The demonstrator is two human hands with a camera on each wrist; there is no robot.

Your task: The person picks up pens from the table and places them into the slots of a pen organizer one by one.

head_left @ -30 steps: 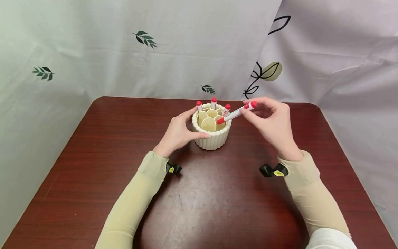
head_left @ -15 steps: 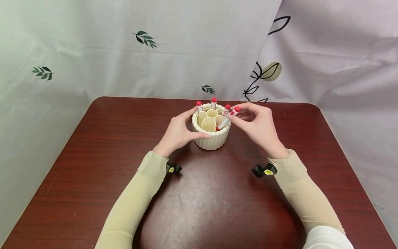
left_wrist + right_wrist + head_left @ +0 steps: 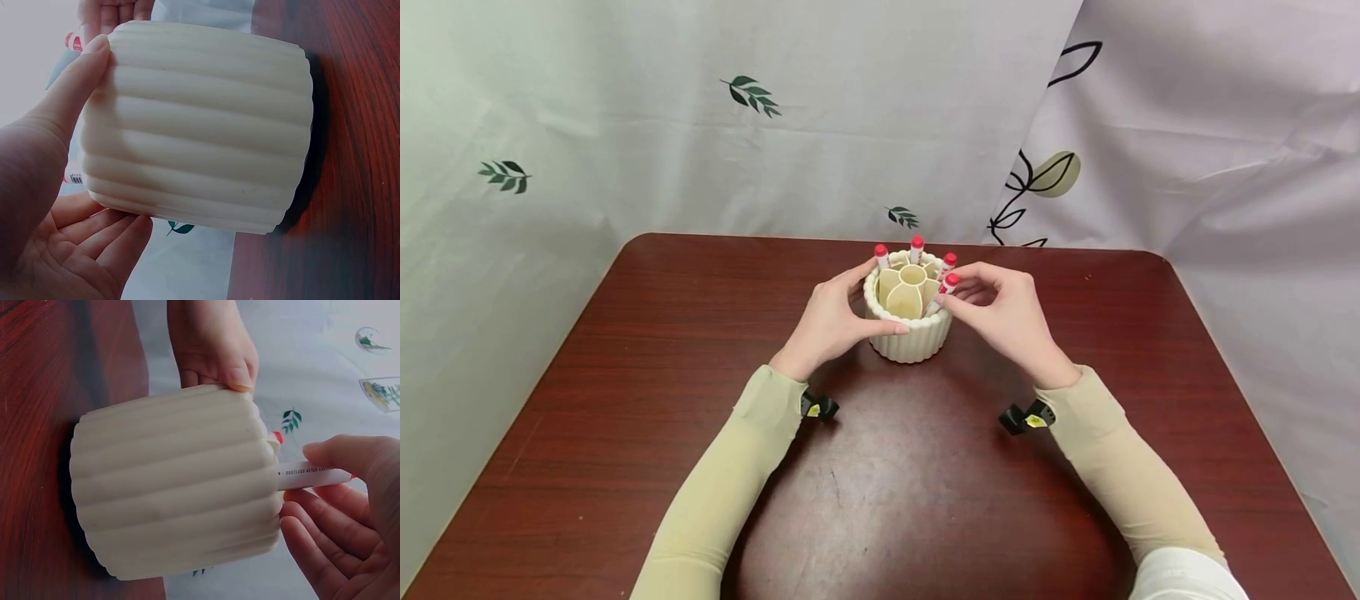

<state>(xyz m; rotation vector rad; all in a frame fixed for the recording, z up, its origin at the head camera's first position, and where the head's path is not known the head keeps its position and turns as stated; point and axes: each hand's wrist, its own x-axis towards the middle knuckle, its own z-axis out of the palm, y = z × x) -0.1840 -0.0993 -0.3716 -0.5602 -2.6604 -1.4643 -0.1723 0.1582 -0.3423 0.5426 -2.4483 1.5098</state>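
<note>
A cream, ribbed pen holder (image 3: 910, 340) with petal-shaped compartments stands upright on the table. My left hand (image 3: 831, 321) grips its left side, thumb across the front near the rim and fingers around the back, as the left wrist view shows. Between thumb and fingers my right hand (image 3: 1007, 312) pinches a white marker (image 3: 312, 475) with a red cap. That marker's lower part is inside a front-right compartment, hidden by the wall. Three other red-capped markers stand in the holder: a left one (image 3: 882, 254), a back one (image 3: 917, 248) and a right one (image 3: 950, 263).
The dark red-brown wooden table (image 3: 880, 500) extends around the holder on all sides. Behind it hangs a pale curtain (image 3: 820, 150) with leaf prints, close to the table's far edge. Black wrist cameras (image 3: 818, 407) are strapped to both sleeves.
My right hand has moved left and lowered the marker from a slanted pose over the rim into the front-right compartment, now more upright. The left hand and holder have stayed put.
</note>
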